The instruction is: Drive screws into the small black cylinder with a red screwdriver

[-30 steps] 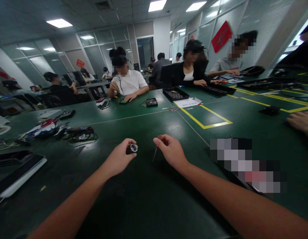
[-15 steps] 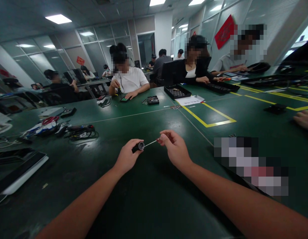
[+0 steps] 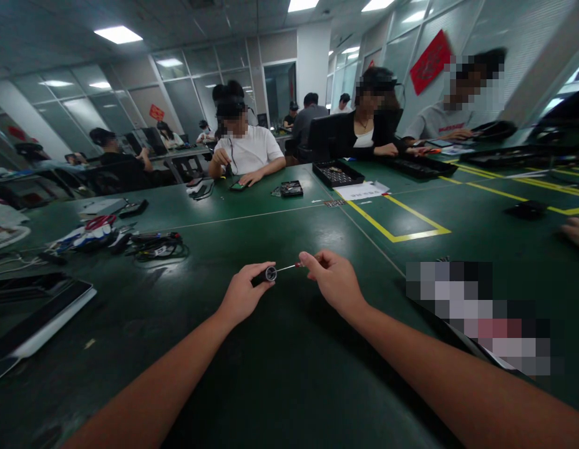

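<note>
One green table (image 3: pixel 271 362) spreads across the lower view, its surface dark and a little shiny. Beyond its far side sit a person in white (image 3: pixel 256 149) with one hand resting near a small board, a person in a black jacket (image 3: pixel 348 137), and a person in grey (image 3: pixel 432 121). At the left edge lies a flat device (image 3: pixel 46 324), dark on top with a white side. Yellow tape (image 3: pixel 420 235) marks a corner to the right of centre, and behind it sit a black tray (image 3: pixel 349 181) and, touching or just in front of it, a white paper (image 3: pixel 362 190). Dark cables (image 3: pixel 161 246) lie coiled at left, well apart from the hands.

Over the middle, the left hand (image 3: pixel 240 290) pinches a short black tube (image 3: pixel 262 277) between thumb and fingers, open end turned right. Near it, the right hand (image 3: pixel 334 277) pinches the red handle of a thin screwdriver (image 3: pixel 286 268), its shaft pointing left to the tube's mouth; whether the tip is inside cannot be told.
</note>
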The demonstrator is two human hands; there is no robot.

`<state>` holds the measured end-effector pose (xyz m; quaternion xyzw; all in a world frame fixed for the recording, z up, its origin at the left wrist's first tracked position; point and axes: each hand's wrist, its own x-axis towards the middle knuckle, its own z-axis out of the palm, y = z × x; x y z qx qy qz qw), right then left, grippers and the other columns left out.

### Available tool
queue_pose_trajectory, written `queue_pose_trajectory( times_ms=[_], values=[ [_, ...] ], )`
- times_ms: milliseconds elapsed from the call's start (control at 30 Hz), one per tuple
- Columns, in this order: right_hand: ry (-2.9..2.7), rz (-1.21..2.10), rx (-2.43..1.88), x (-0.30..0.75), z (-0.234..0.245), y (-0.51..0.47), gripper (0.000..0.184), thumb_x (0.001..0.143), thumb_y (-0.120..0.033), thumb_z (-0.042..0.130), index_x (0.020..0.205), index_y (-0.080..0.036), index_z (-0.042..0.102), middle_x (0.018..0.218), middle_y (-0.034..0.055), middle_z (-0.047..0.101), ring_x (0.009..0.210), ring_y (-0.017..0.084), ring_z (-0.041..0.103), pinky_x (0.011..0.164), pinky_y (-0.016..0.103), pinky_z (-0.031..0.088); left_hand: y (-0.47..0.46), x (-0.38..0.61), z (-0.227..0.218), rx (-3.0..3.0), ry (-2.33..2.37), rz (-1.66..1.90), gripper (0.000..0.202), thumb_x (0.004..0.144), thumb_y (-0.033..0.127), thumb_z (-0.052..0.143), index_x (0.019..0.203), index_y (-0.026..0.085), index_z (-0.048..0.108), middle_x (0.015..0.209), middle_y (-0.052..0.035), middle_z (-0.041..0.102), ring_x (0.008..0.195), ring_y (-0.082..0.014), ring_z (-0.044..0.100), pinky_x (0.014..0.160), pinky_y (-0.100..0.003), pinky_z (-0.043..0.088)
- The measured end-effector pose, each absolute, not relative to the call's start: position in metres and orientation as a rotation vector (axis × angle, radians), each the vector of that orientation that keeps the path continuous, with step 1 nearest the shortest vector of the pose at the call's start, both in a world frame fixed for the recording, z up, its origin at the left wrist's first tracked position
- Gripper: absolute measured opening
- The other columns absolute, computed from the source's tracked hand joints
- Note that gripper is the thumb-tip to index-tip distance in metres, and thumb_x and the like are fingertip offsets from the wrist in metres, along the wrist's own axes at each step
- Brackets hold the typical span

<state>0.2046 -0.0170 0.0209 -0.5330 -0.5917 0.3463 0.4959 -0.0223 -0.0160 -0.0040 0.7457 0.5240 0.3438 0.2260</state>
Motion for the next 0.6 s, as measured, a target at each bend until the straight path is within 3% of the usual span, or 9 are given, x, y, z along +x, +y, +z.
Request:
queue_pose_trajectory(
  times_ms=[133, 267, 433, 600],
  values=[
    [-1.501, 0.815, -1.372, 0.2051, 0.0206, -0.0181, 0.057, 0.089, -0.066, 0.054, 0.052, -0.022, 0.056, 0.045, -0.0013, 0.051, 0.044, 0.014, 0.047, 0.049, 0.03, 0.033, -0.0171, -0.0225, -0.0034, 2.062, 1.433, 0.95, 0.042, 0.087, 0.019, 0.068, 0.126, 0.033, 0.066, 0.126, -0.0026, 0.066, 0.121, -0.0237, 0.058, 0.11, -0.046, 0.042],
    [-1.588, 0.737, -1.393, 0.2049, 0.0185, -0.0168, 0.059, 0.091, -0.066, 0.051, 0.051, -0.022, 0.055, 0.046, -0.0013, 0.048, 0.045, 0.014, 0.044, 0.049, 0.03, 0.029, -0.0165, -0.0229, -0.0034, 2.06, 1.44, 0.956, 0.043, 0.086, 0.017, 0.069, 0.125, 0.032, 0.067, 0.126, -0.0026, 0.066, 0.121, -0.0233, 0.058, 0.11, -0.045, 0.041],
    [-1.648, 0.712, -1.322, 0.2056, 0.0184, -0.0165, 0.041, 0.093, -0.056, 0.054, 0.07, -0.023, 0.063, 0.058, -0.0007, 0.057, 0.055, 0.017, 0.053, 0.053, 0.03, 0.034, -0.0147, -0.0247, -0.0053, 2.062, 1.435, 0.955, 0.043, 0.086, 0.018, 0.069, 0.126, 0.032, 0.067, 0.125, -0.0025, 0.067, 0.121, -0.0232, 0.058, 0.11, -0.044, 0.041],
    [-1.683, 0.783, -1.129, 0.2037, 0.0177, -0.0206, 0.016, 0.093, -0.036, 0.055, 0.096, -0.023, 0.065, 0.083, 0.0023, 0.07, 0.071, 0.018, 0.063, 0.065, 0.031, 0.045, -0.0136, -0.0256, -0.007, 2.057, 1.43, 0.975, 0.042, 0.086, 0.018, 0.07, 0.126, 0.032, 0.067, 0.125, -0.0027, 0.067, 0.121, -0.023, 0.058, 0.11, -0.043, 0.04]
  ],
)
